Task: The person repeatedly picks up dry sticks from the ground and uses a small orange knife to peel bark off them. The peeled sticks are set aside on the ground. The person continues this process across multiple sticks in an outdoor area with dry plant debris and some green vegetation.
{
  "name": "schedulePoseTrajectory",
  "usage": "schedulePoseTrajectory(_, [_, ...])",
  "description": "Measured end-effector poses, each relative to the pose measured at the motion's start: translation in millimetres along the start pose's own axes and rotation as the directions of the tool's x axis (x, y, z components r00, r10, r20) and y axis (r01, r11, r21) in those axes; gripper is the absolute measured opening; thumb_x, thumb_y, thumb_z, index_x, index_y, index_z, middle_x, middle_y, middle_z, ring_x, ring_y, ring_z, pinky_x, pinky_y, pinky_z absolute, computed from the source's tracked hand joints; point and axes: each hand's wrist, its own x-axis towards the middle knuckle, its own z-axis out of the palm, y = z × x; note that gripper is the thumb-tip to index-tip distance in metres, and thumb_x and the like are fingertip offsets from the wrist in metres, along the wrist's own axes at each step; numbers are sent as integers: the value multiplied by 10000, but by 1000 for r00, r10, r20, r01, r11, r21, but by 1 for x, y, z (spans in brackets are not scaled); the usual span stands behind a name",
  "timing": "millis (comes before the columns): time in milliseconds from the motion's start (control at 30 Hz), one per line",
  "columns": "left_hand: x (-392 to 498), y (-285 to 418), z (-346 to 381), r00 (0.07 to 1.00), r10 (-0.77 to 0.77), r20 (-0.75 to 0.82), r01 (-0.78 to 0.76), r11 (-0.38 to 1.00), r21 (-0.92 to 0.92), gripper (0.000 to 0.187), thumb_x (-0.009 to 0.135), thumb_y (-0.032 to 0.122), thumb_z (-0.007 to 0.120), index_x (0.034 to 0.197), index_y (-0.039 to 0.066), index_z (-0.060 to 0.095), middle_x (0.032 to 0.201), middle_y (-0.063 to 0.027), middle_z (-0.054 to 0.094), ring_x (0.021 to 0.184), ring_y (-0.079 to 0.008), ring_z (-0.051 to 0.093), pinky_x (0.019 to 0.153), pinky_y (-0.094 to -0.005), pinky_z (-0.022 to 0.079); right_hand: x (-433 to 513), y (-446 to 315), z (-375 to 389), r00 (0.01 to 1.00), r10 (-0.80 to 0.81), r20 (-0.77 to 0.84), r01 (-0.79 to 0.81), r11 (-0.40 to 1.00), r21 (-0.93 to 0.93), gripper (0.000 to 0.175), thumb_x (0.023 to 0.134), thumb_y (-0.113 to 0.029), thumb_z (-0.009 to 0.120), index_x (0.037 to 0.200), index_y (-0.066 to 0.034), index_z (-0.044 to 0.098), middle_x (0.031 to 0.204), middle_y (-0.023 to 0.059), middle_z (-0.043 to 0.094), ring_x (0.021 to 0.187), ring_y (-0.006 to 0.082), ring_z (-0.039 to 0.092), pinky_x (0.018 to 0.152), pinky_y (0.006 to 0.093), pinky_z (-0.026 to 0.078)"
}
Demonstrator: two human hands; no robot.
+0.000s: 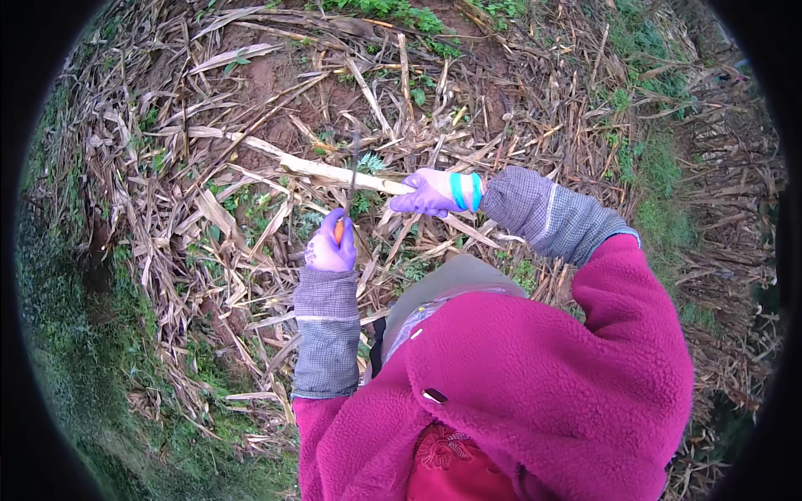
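Observation:
My left hand (332, 244), in a purple-and-white work glove, is closed around the orange handle of a bladed hand tool (353, 178). Its thin dark blade points away from me and crosses over a pale dry stalk (319, 169), probably maize. The near end of that stalk is in my right hand (433, 191), gloved alike with a turquoise-striped cuff. From there the stalk runs left over the litter, with dry leaf at its far end. Whether blade and stalk touch, I cannot tell. Grey checked sleeve covers reach over both forearms.
Dry stalks and leaves (213, 219) litter the reddish soil (269, 81) all around. Cut stubble (404, 69) stands beyond my hands. Green weeds (401, 9) grow at the top, with grass (119, 401) at lower left. More dry stalks (727, 206) lie at right.

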Motion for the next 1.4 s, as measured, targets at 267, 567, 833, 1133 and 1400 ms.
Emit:
schedulePoseTrajectory(267, [11, -10, -1, 945, -16, 327, -92, 946, 312, 214, 803, 180, 585, 1002, 104, 609, 796, -182, 633, 717, -391, 615, 624, -448, 491, -9, -16, 49, 999, -45, -1, 43, 972, -232, 334, 846, -397, 604, 913, -70, 611, 572, -28, 476, 426, 78, 433, 359, 252, 346])
schedulePoseTrajectory(567, [-146, -202, -77, 481, -876, 35, 775, 444, 449, 358, 895, 153, 493, 1247, 182, 551, 1124, -167, 626, 1039, -270, 611, 907, -380, 461, -137, -36, -21, 995, 77, 70, -84, 991, 100, 284, 852, -342, 601, 688, -131, 506, 492, -120, 356, 364, 0, 314, 318, 196, 213])
schedulePoseTrajectory(833, [-116, -196, -15, 606, -794, 45, 795, 607, -10, 297, 879, 326, 585, 858, 32, 627, 596, -86, 564, 525, -187, 537, 507, -350, 424, -68, 83, -134, 804, 122, -582, -71, 991, 110, 333, 837, -373, 647, 734, -81, 525, 520, -21, 452, 351, 98, 397, 303, 253, 330])
schedulePoseTrajectory(1133, [-71, -124, 27, 777, -629, 0, 617, 763, -191, 264, 891, 299, 604, 915, 37, 619, 643, 2, 536, 536, -111, 473, 493, -299, 399, -102, 253, -139, 653, 288, -700, 45, 908, 416, 241, 849, -230, 630, 808, -14, 531, 580, 55, 522, 404, 147, 480, 330, 305, 387])
schedulePoseTrajectory(1400, [-21, -54, 84, 880, -462, 107, 472, 827, -305, 253, 908, 287, 574, 805, 56, 586, 564, 23, 435, 474, -82, 397, 438, -264, 325, -122, 341, -143, 422, 293, -858, 77, 931, 356, 268, 814, -196, 645, 959, 16, 569, 711, 62, 598, 568, 150, 567, 522, 301, 470])
